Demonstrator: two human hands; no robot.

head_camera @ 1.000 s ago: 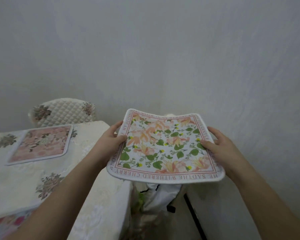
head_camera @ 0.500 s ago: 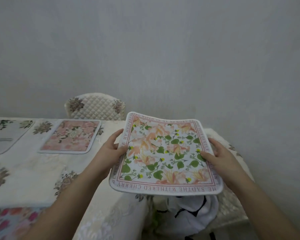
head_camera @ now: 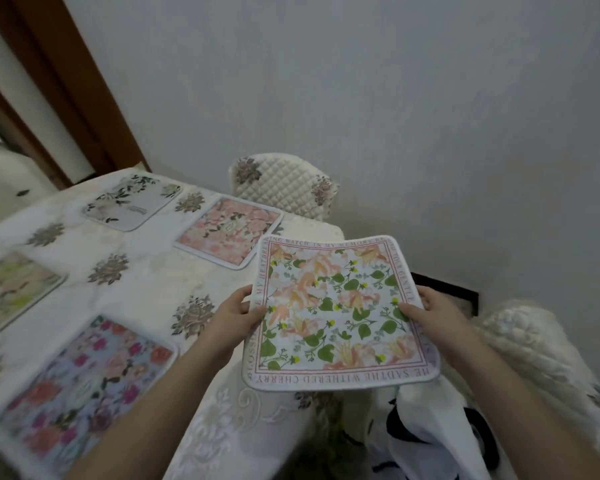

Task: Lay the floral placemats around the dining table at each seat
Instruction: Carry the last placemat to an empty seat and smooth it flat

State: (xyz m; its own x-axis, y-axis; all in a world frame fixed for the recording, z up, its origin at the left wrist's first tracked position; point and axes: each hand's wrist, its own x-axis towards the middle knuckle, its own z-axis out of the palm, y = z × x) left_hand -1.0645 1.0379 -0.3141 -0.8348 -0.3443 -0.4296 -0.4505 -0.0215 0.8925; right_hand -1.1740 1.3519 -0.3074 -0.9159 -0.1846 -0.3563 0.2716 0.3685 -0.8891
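I hold a square floral placemat (head_camera: 336, 313) with orange flowers, green leaves and a lettered border in the air over the table's right end. My left hand (head_camera: 234, 315) grips its left edge and my right hand (head_camera: 437, 315) grips its right edge. On the dining table (head_camera: 146, 271), covered with a cream flowered cloth, lie several placemats: a pink one (head_camera: 227, 232) at the far side, a pale grey one (head_camera: 130, 202) beyond it, a blue and pink one (head_camera: 84, 382) at the near side, and a greenish one (head_camera: 7, 292) at the left.
A quilted cream chair (head_camera: 284, 188) stands behind the table against the grey wall. Another quilted chair back (head_camera: 541, 348) is at my right, with white fabric (head_camera: 430, 427) below the held mat. A brown door frame (head_camera: 59, 84) rises at the far left.
The view has swung left and tilted, so more of the table and its placemats shows. The held placemat stays between both hands, now over the table's right end.
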